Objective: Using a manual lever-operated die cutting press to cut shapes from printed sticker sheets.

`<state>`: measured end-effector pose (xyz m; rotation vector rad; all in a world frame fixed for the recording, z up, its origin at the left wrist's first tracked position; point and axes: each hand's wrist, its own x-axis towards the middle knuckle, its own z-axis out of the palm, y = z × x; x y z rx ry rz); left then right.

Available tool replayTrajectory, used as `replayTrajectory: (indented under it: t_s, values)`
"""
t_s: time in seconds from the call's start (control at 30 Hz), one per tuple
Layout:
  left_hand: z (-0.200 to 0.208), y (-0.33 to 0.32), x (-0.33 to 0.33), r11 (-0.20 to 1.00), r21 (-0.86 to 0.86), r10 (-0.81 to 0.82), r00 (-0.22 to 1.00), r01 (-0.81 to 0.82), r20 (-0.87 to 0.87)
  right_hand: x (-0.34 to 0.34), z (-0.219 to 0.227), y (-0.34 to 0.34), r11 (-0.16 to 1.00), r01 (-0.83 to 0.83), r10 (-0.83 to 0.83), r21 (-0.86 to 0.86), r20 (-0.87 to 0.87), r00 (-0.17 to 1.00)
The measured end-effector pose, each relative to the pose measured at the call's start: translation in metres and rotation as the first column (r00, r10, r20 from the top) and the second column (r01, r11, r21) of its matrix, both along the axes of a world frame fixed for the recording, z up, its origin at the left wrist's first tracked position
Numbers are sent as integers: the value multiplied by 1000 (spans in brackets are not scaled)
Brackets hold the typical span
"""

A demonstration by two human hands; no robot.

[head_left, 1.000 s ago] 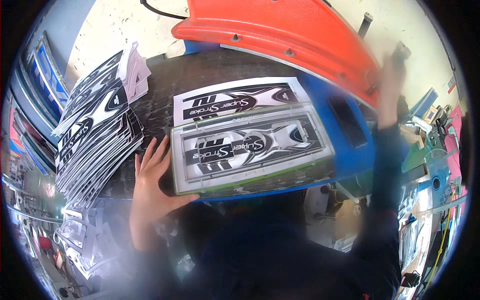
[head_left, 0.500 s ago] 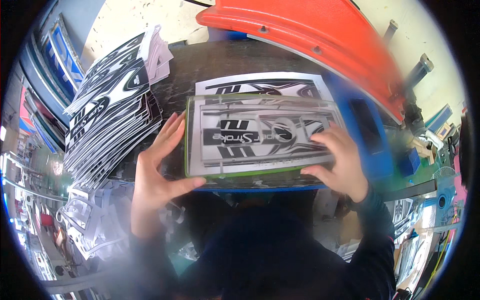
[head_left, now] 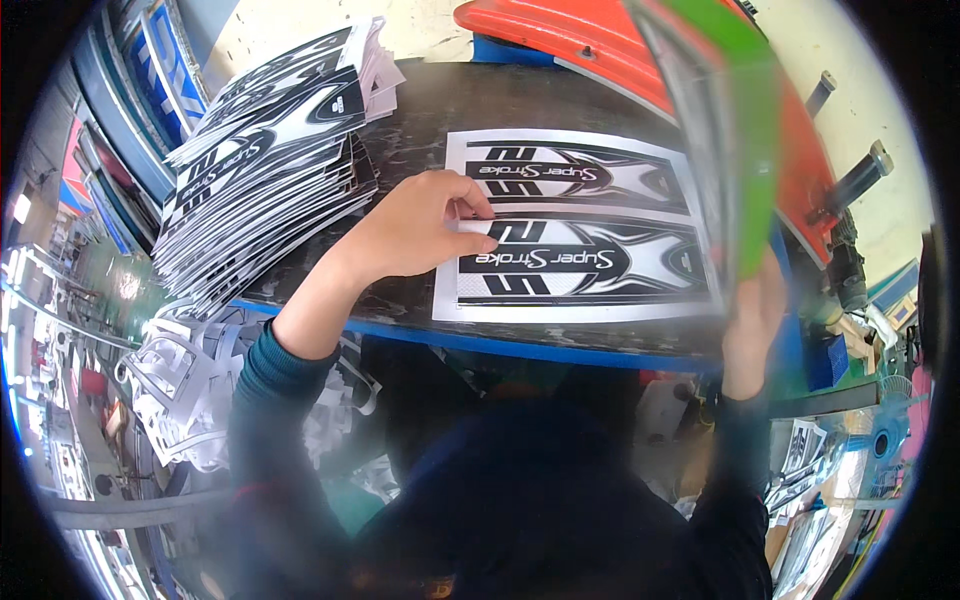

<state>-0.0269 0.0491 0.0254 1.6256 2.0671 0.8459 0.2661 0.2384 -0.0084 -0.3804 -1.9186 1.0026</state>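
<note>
A white printed sheet (head_left: 590, 306) with two black-and-white graphic panels lies flat on the dark worktable (head_left: 430, 100). Over its left edge, my left hand (head_left: 425, 222) is bent into a pinch, thumb and forefinger at the left end of the panels. My right hand (head_left: 755, 310) holds a clear cutting die with a green edge (head_left: 752, 150) by its lower end. The die stands tilted up on edge at the sheet's right side, blurred by motion. The right fingers are mostly hidden behind it.
A tall, fanned stack of similar printed sheets (head_left: 270, 190) stands at the left of the table. A large orange machine part (head_left: 590, 38) spans the far right. The table has a blue front edge (head_left: 520, 352). White paper offcuts (head_left: 190, 390) are heaped below at the left.
The die has been lifted off the sheet and swung up to the right by my right hand. My left hand has let go of the die and moved onto the sheet's left side.
</note>
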Motion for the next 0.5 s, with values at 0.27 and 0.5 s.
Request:
replayTrajectory:
  t_s: [0.27, 0.5]
  values:
    - [36, -42, 17, 779, 520, 247, 933, -352, 262, 3, -22, 18, 987, 135, -150, -84, -215, 965]
    - [90, -167, -126, 346, 728, 527, 764, -592, 372, 8, -27, 20, 964, 186, -235, -189, -281, 930]
